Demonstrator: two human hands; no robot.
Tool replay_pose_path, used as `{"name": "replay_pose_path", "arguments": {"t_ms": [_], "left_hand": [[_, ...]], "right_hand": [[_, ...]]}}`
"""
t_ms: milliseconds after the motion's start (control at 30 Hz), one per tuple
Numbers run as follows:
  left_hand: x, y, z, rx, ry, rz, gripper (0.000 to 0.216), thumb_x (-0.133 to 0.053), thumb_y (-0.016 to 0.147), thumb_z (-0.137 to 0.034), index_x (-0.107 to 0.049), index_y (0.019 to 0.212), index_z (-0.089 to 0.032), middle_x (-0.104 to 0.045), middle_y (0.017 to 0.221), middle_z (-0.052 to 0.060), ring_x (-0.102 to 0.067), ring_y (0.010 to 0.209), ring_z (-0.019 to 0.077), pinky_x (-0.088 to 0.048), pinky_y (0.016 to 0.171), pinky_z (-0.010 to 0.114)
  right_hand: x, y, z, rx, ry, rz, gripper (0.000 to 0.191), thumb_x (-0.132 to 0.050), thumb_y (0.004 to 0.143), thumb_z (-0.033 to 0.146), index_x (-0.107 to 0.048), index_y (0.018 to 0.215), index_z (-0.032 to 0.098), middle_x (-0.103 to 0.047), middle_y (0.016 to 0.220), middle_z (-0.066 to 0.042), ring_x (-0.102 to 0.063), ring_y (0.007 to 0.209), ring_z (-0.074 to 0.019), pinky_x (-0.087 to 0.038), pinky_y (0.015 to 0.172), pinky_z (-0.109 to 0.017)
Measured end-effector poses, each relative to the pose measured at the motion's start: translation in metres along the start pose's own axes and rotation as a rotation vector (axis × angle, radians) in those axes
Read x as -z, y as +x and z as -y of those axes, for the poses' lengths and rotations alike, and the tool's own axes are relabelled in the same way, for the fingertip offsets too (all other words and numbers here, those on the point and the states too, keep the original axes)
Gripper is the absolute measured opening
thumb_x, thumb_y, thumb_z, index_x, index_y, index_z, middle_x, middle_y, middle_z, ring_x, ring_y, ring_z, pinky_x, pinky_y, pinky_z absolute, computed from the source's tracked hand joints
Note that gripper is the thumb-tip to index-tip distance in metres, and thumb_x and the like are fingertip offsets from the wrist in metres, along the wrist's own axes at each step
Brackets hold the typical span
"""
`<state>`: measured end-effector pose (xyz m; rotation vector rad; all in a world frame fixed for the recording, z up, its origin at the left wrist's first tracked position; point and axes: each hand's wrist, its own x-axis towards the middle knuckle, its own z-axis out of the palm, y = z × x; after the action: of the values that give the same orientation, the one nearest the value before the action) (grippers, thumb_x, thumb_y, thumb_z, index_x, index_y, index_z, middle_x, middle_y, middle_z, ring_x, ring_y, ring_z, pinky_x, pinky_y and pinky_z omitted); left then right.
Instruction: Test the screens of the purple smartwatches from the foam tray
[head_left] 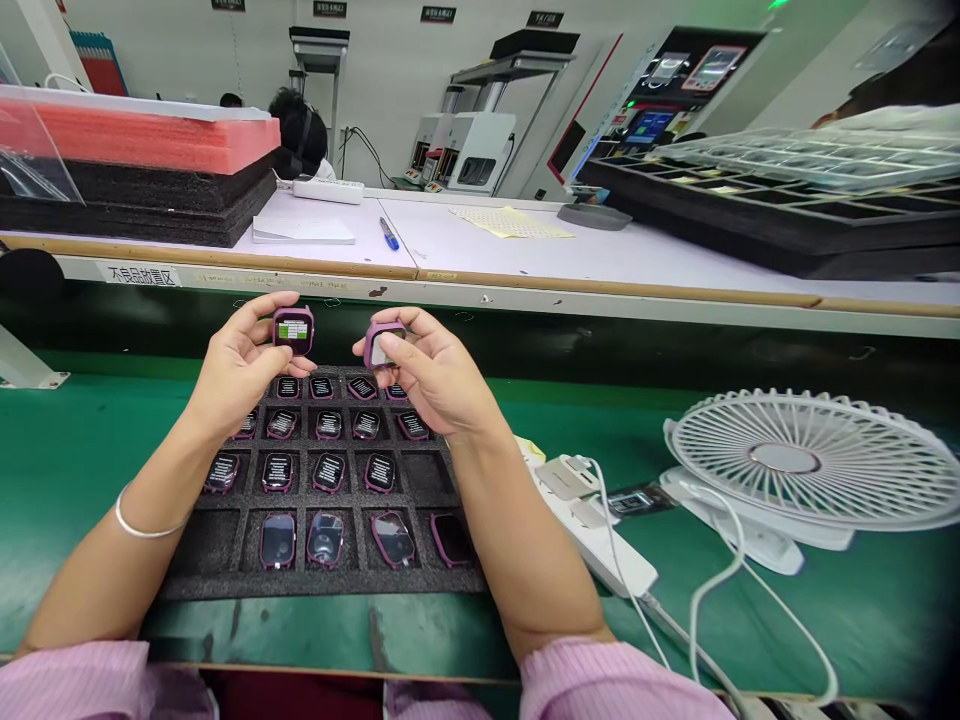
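My left hand [251, 350] grips a purple-framed smartwatch body [293, 331] between thumb and fingers; its screen is lit with green and white areas. A second purple smartwatch body [384, 344] is pinched in my right hand [431, 365], the thumb lying across its pale screen. Both are held apart, above the far edge of a black foam tray [315, 583]. Several more watch bodies sit in the tray's compartments. Those in the upper rows show white text on dark screens, while the nearest row, such as one watch [278, 541], has dark screens. Two visible compartments hold no watch.
Right of the tray lie a white power strip [592, 525] with cables and a white fan [787, 458]. A raised shelf [465, 275] runs behind, bearing foam stacks [150, 190], a blue pen [388, 234] and black trays [750, 215]. Another person's head [300, 130] shows beyond it.
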<state>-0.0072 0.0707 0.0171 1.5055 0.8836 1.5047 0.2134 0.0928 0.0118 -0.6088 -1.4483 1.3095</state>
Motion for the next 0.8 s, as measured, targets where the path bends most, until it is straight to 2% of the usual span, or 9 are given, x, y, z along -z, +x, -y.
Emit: {"name": "replay_pose_path", "arguments": {"t_ms": [100, 267, 467, 600, 700, 800], "left_hand": [[0.0001, -0.0002, 0.0004, -0.001, -0.008, 0.001, 0.053, -0.07, 0.077, -0.014, -0.06, 0.128, -0.02, -0.073, 0.101, 0.003, -0.074, 0.069, 0.0136, -0.066, 0.069, 0.025], [0.0003, -0.0004, 0.0002, -0.005, 0.009, 0.006, 0.052, -0.069, 0.078, -0.015, -0.06, 0.129, -0.02, -0.073, 0.101, 0.003, -0.074, 0.069, 0.0139, -0.066, 0.07, 0.026], [-0.0004, -0.0004, -0.0008, -0.004, 0.002, 0.003, 0.052, -0.07, 0.077, -0.015, -0.061, 0.127, -0.02, -0.073, 0.099, 0.002, -0.074, 0.068, 0.0142, -0.066, 0.069, 0.026], [-0.0003, -0.0005, -0.0004, -0.005, -0.002, -0.005, 0.051, -0.07, 0.076, -0.014, -0.061, 0.126, -0.02, -0.073, 0.098, 0.002, -0.074, 0.068, 0.0146, -0.066, 0.068, 0.026], [0.0001, -0.0004, 0.0, -0.006, 0.013, -0.001, 0.052, -0.069, 0.077, -0.015, -0.061, 0.128, -0.02, -0.073, 0.1, 0.003, -0.073, 0.068, 0.0146, -0.066, 0.069, 0.027], [0.0003, -0.0003, 0.0003, -0.009, 0.017, 0.004, 0.052, -0.069, 0.078, -0.015, -0.06, 0.128, -0.02, -0.073, 0.101, 0.003, -0.073, 0.068, 0.0142, -0.066, 0.07, 0.027]], "right_hand": [[0.0008, 0.0003, -0.0001, 0.0, 0.009, -0.003, 0.05, -0.085, 0.08, 0.055, -0.058, 0.106, 0.022, -0.07, 0.091, -0.006, -0.067, 0.086, -0.0176, -0.049, 0.055, -0.021], [0.0002, -0.0002, 0.0004, 0.019, -0.005, -0.011, 0.053, -0.091, 0.073, 0.041, -0.058, 0.11, 0.023, -0.07, 0.098, -0.005, -0.067, 0.094, -0.0194, -0.05, 0.059, -0.023], [0.0006, -0.0008, -0.0001, 0.023, -0.015, -0.007, 0.051, -0.086, 0.071, 0.029, -0.056, 0.113, 0.024, -0.069, 0.101, -0.005, -0.067, 0.102, -0.0211, -0.053, 0.064, -0.025], [0.0002, -0.0018, 0.0008, 0.017, -0.031, -0.016, 0.051, -0.084, 0.07, 0.025, -0.056, 0.114, 0.025, -0.068, 0.106, -0.005, -0.066, 0.106, -0.0223, -0.058, 0.073, -0.03], [-0.0001, -0.0017, 0.0009, 0.013, -0.043, -0.018, 0.052, -0.085, 0.071, 0.028, -0.056, 0.115, 0.025, -0.068, 0.106, -0.005, -0.066, 0.105, -0.0224, -0.058, 0.073, -0.03], [0.0005, -0.0005, 0.0001, 0.012, -0.046, -0.019, 0.048, -0.084, 0.078, 0.042, -0.057, 0.112, 0.023, -0.067, 0.1, -0.005, -0.066, 0.099, -0.0204, -0.053, 0.062, -0.024]]}}
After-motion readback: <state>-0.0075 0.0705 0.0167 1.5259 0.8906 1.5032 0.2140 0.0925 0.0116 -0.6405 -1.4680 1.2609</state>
